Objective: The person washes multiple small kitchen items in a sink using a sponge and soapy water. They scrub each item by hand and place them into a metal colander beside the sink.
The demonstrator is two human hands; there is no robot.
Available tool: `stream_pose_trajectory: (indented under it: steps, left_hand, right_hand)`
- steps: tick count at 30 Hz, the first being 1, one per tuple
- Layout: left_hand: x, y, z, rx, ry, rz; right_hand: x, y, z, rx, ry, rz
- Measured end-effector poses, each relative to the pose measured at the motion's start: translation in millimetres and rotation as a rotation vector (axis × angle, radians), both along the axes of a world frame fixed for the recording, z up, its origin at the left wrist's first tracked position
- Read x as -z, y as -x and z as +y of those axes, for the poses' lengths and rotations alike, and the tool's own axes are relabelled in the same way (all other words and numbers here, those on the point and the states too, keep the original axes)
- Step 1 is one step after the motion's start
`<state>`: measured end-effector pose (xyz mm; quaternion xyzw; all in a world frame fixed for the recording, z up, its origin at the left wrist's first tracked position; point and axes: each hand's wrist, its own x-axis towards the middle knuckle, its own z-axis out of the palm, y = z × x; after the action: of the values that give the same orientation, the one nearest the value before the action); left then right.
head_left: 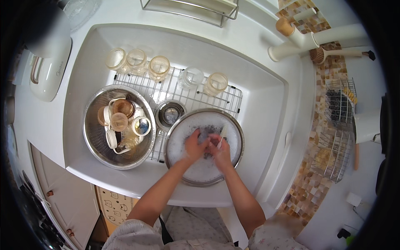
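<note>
Both hands are over a round steel basin (242, 147) of sudsy water, right of the drain. My left hand (195, 148) has its fingers bent at the foam around a small, blurred object that I cannot identify. Close beside it, my right hand (220, 150) grips a slim white-handled brush (223, 134), its bristle end pointing up and away. To the left, a steel colander (90, 137) holds amber cups, white lids and rings with handles. Several clear and amber-tinted jars (159, 67) stand in a row along the sink's far side.
A wire rack (228, 103) lies on the floor of the white sink (265, 118), around a metal drain (171, 115). A white faucet (293, 47) and a dish brush (337, 53) are at upper right. Wire baskets (340, 103) hang on the right wall.
</note>
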<state>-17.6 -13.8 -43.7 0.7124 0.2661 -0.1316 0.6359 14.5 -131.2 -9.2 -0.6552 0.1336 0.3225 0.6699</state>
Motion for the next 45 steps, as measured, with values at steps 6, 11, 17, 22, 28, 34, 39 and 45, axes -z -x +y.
stream_pose_trajectory:
  steps: [6,11,17,22,28,34,39,45]
  left_hand:
    - [18,4,8,-0.032,0.194,0.112]
    - [11,6,19,0.054,0.417,-0.096]
    - [-2,4,18,0.162,0.161,-0.060]
    - [-10,-2,20,0.130,0.099,-0.367]
    - [-18,-1,18,0.056,0.104,-0.357]
    - [-25,-5,19,0.049,0.228,-0.418]
    - [-23,-5,23,0.129,0.167,-0.439]
    - [-10,-5,20,0.065,0.252,-0.315]
  right_hand:
    - [-3,-16,3,-0.154,0.156,-0.110]
    - [0,-18,4,0.003,0.064,-0.101]
    - [-2,-18,-2,0.056,-0.067,-0.059]
    - [-7,-22,-8,0.062,0.019,-0.006]
    - [-25,-16,-2,-0.043,0.149,-0.170]
    - [-32,-16,5,-0.121,0.118,-0.315]
    - [-20,-13,6,-0.160,0.249,-0.451]
    - [6,-12,12,0.089,0.337,-0.243]
